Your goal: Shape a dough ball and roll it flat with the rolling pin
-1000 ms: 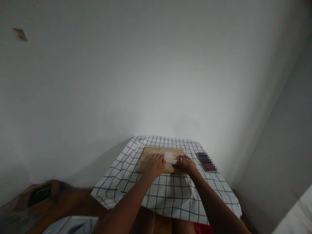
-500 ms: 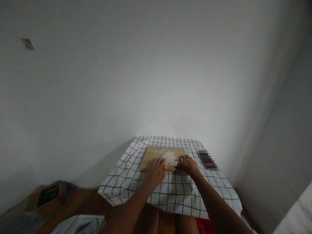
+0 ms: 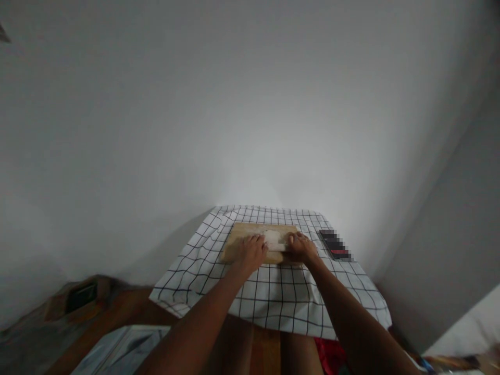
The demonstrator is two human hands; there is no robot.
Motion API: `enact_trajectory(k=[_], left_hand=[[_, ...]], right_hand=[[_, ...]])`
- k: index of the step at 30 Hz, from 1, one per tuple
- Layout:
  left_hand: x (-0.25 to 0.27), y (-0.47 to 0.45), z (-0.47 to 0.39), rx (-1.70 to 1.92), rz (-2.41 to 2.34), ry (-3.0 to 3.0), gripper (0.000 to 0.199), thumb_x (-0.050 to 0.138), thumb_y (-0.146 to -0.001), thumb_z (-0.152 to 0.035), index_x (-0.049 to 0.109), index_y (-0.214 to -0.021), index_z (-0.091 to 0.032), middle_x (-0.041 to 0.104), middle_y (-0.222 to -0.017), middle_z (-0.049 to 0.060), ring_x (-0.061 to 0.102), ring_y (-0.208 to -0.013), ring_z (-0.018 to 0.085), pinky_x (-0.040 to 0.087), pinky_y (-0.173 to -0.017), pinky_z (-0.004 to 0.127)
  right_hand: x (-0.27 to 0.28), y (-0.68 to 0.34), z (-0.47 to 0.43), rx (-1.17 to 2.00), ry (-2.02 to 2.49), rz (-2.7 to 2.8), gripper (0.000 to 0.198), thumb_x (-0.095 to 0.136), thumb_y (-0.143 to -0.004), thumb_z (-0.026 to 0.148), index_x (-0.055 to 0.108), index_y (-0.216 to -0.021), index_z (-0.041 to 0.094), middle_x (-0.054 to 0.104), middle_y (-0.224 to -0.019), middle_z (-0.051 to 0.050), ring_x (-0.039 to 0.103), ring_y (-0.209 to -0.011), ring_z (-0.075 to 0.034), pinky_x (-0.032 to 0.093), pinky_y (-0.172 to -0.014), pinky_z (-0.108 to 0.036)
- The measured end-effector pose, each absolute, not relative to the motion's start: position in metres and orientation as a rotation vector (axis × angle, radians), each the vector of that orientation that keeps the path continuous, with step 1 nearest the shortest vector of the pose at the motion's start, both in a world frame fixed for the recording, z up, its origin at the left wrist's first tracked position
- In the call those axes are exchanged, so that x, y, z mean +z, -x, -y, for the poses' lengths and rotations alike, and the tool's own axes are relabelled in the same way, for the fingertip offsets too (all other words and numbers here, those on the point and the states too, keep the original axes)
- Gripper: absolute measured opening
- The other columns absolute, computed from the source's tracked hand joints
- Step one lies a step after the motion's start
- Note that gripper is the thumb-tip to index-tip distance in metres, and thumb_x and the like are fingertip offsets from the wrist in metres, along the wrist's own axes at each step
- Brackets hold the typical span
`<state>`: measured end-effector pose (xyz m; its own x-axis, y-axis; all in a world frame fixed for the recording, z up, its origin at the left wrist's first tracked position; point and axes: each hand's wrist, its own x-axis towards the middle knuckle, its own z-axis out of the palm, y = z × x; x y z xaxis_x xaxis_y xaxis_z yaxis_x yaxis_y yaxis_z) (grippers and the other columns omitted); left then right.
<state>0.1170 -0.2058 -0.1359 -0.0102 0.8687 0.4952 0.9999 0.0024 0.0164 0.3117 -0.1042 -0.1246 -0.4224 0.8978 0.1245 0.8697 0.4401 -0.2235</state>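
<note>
A flat, pale piece of dough lies on a wooden board, with a lighter strip along its near edge. At the dough's left end is my left hand, its fingers bent down over that edge. My right hand is curled closed at the right end of the dough, near the board's right side. Both palms face down, so the fingertips are partly hidden. Whether a thin bar lies under the fingers, I cannot tell.
The board rests on a table with a white, black-checked cloth. A dark, pixelated flat object lies on the cloth to the right. A plain wall rises behind the table. On the floor at left stands a brown box.
The view has tilted, so the table and board sit slightly higher in the picture. Both hands stay at the dough's ends, with their fingers slightly shifted.
</note>
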Motion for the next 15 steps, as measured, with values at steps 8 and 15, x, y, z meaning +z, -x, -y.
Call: enact_trajectory(k=[8, 15], left_hand=[[-0.129, -0.107, 0.17, -0.357, 2.048, 1.944, 0.042, 0.035, -0.1, -0.03, 0.065, -0.126, -0.016, 0.069, -0.123, 0.015, 0.062, -0.115, 0.027, 0.046, -0.101, 0.044], [-0.116, -0.093, 0.137, -0.149, 2.302, 2.025, 0.049, 0.032, -0.098, -0.04, 0.058, -0.138, -0.026, 0.051, -0.15, 0.009, 0.043, -0.139, 0.031, 0.031, -0.113, 0.06]], right_hand=[[-0.13, -0.301, 0.068, 0.182, 1.491, 2.453, 0.045, 0.027, -0.102, 0.037, 0.06, -0.13, 0.024, 0.059, -0.138, -0.009, 0.054, -0.127, -0.024, 0.044, -0.104, -0.04], [-0.132, -0.298, 0.044, -0.044, 1.179, 2.737, 0.036, 0.042, -0.1, 0.028, 0.058, -0.133, 0.028, 0.055, -0.144, -0.007, 0.044, -0.136, -0.026, 0.037, -0.111, -0.045]])
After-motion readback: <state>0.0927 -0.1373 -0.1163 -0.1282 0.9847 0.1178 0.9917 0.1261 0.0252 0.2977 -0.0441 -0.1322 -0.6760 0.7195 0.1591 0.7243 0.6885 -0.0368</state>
